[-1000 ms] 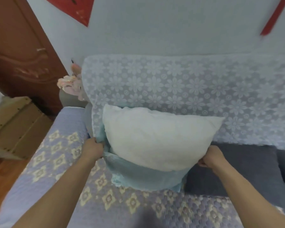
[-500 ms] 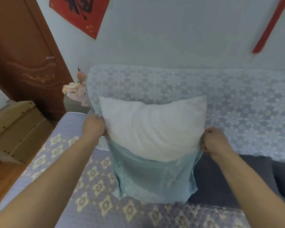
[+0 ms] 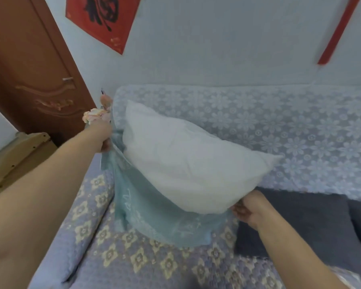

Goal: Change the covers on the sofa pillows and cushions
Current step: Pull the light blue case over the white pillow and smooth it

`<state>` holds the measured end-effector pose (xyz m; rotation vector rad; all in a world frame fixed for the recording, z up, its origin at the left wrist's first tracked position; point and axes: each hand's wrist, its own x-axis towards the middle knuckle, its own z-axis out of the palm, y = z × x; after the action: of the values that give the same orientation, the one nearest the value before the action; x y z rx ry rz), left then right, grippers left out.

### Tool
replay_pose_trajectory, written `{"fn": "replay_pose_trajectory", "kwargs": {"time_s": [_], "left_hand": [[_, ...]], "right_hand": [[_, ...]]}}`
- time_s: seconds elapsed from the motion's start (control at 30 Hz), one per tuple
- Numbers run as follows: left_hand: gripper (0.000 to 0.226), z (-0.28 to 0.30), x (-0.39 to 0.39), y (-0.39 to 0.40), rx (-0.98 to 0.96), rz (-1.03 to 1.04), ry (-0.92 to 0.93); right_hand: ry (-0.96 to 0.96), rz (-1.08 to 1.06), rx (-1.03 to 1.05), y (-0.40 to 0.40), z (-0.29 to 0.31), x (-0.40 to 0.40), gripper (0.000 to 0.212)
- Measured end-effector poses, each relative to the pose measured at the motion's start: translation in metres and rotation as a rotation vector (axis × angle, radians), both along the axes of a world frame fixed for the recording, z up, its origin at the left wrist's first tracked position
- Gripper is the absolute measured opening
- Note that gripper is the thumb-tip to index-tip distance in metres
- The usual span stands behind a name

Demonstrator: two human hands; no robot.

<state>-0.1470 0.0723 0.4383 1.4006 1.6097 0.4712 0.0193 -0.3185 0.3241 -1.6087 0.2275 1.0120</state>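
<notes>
A white pillow insert (image 3: pixel 188 161) sticks halfway out of a light blue pillow cover (image 3: pixel 154 215), held tilted above the sofa seat (image 3: pixel 113 261). My left hand (image 3: pixel 103 135) grips the cover's open edge at the upper left. Lower down on the right, my right hand (image 3: pixel 249 209) pinches the other side of the cover's opening, just under the insert. The insert's bottom part is hidden inside the cover.
A white lace throw (image 3: pixel 279 130) drapes the sofa back. A dark grey cushion (image 3: pixel 300 224) lies on the seat at right. A brown door (image 3: pixel 29 69), a wooden piece of furniture (image 3: pixel 17 155) and pink flowers (image 3: pixel 96 115) are at left.
The pillow has tilted: my left hand rose and moved left, my right hand dropped lower. More of the white insert shows above the cover.
</notes>
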Motion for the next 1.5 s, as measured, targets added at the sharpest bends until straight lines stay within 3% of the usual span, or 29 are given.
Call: {"fn": "replay_pose_trajectory", "kwargs": {"time_s": [0.1, 0.17, 0.2, 0.23, 0.27, 0.33, 0.43, 0.53, 0.63, 0.87, 0.97, 1.03, 1.07, 1.13, 1.17, 1.3, 1.37, 1.43, 1.5], "left_hand": [[0.033, 0.036, 0.051, -0.003, 0.164, -0.176, 0.038], [0.020, 0.049, 0.108, -0.054, 0.339, -0.408, 0.114], [0.017, 0.040, 0.131, -0.089, 0.324, -0.520, 0.073], [0.021, 0.024, 0.153, -0.119, 0.231, -0.626, -0.111], [0.028, -0.004, 0.166, -0.141, 0.107, -0.690, -0.286], [0.046, -0.077, 0.168, -0.188, -0.022, -0.794, -0.365], [0.054, -0.209, 0.091, -0.251, -0.136, -0.930, -0.097], [0.054, -0.323, -0.013, -0.262, -0.375, -0.902, 0.279], [0.058, -0.389, -0.081, -0.238, -0.419, -0.744, 0.424], [0.064, -0.462, -0.136, -0.211, -0.165, -0.647, 0.482], [0.061, -0.470, -0.126, -0.218, 0.119, -0.714, 0.494], [0.061, -0.479, -0.118, -0.216, 0.329, -0.852, 0.578], [0.063, -0.485, -0.113, -0.213, 0.362, -0.912, 0.605], [0.065, -0.497, -0.100, -0.214, 0.412, -1.053, 0.651], [0.065, -0.501, -0.091, -0.214, 0.435, -1.084, 0.679], [0.066, -0.510, -0.078, -0.199, 0.214, -0.888, 0.776], [0.067, -0.512, -0.083, -0.190, 0.159, -0.900, 0.762], [0.067, -0.510, -0.082, -0.186, 0.218, -0.940, 0.727], [0.065, -0.511, -0.078, -0.185, 0.221, -0.946, 0.725]], "right_hand": [[0.172, 0.005, -0.004, -0.007, -0.010, -0.006, 0.028], [0.353, -0.007, 0.033, -0.012, -0.028, -0.020, 0.028], [0.419, -0.033, 0.034, -0.015, -0.038, -0.027, 0.028], [0.475, -0.064, 0.037, -0.018, -0.052, -0.033, 0.026], [0.495, -0.079, 0.002, -0.024, -0.068, -0.037, 0.024], [0.495, 0.009, -0.115, -0.046, -0.098, -0.048, 0.023], [0.520, 0.328, -0.289, -0.085, -0.133, -0.062, 0.015], [0.333, 0.381, -0.451, -0.101, -0.166, -0.054, 0.010], [0.032, 0.347, -0.509, -0.079, -0.212, -0.024, 0.016], [-0.270, 0.648, -0.361, 0.058, -0.331, -0.031, 0.030], [-0.494, 0.871, -0.338, 0.089, -0.347, -0.063, 0.034], [-0.731, 0.979, -0.507, 0.082, -0.356, -0.032, 0.029], [-0.808, 0.861, -0.630, 0.078, -0.360, -0.002, 0.027], [-0.783, 0.588, -0.853, 0.070, -0.369, 0.053, 0.022], [-0.778, 0.550, -0.864, 0.073, -0.374, 0.066, 0.022], [-0.766, 0.475, -0.634, 0.086, -0.371, 0.039, 0.037], [-0.601, 0.415, -0.520, 0.071, -0.363, 0.012, 0.030], [-0.419, 0.580, -0.414, 0.045, -0.363, -0.030, 0.020], [-0.401, 0.868, -0.412, 0.020, -0.362, -0.064, 0.016]]}}
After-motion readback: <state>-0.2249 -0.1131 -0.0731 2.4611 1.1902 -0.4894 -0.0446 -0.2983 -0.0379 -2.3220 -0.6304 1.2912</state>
